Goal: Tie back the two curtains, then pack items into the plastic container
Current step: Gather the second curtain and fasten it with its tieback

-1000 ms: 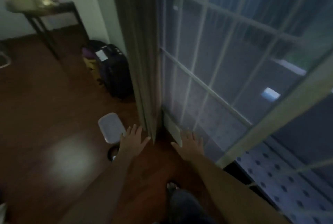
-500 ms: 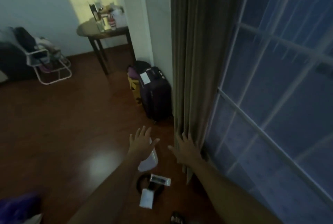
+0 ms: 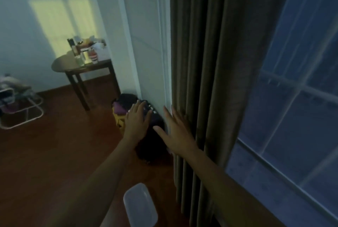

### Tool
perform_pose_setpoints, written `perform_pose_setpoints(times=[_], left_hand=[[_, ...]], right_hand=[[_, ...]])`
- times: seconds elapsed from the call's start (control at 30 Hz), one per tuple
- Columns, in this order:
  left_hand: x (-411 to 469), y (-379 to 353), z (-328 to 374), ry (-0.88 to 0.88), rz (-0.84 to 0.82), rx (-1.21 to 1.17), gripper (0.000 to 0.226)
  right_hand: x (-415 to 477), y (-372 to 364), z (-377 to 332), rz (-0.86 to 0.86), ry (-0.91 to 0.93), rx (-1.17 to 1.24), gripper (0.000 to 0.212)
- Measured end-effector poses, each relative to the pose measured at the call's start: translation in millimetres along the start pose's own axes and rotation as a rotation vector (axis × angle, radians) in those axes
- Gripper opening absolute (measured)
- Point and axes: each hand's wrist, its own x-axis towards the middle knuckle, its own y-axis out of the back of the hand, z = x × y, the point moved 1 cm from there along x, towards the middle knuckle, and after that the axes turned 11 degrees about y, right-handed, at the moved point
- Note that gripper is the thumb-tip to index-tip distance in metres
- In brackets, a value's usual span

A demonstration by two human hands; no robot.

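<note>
— Where was the curtain?
— It hung straight down beside the window, folds running floor to top, its top cut off. My right hand was spread flat at its left edge, gripping nothing.
— And the other?
— My left hand was open too, over a dark suitcase, mostly hidden. The container lay on the floor, long side pointing away from me.

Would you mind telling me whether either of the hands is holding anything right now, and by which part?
Nothing is held. The left hand and right hand are both open with fingers spread, the right reaching at the curtain edge without gripping it.
</note>
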Motion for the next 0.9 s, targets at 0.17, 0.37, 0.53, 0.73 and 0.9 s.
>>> perform_pose_setpoints(times=[0.17,0.37,0.53,0.73,0.9], left_hand=[[89,0,50,-0.217,-0.040,-0.233,0.053],[157,13,97,-0.520,-0.101,-0.488,0.054],[182,22,128,-0.636,-0.178,-0.706,0.043],[185,21,137,-0.585,-0.241,-0.852,0.018],[181,21,127,-0.393,-0.328,-0.945,0.005]], right_hand=[[58,42,-16,0.313,0.083,-0.121,0.071],[102,55,-46,0.688,-0.045,-0.335,0.060],[109,54,-58,0.715,-0.224,-0.479,0.056],[104,53,-79,0.749,-0.293,-0.547,0.046],[118,61,-93,0.690,-0.268,-0.553,0.044]])
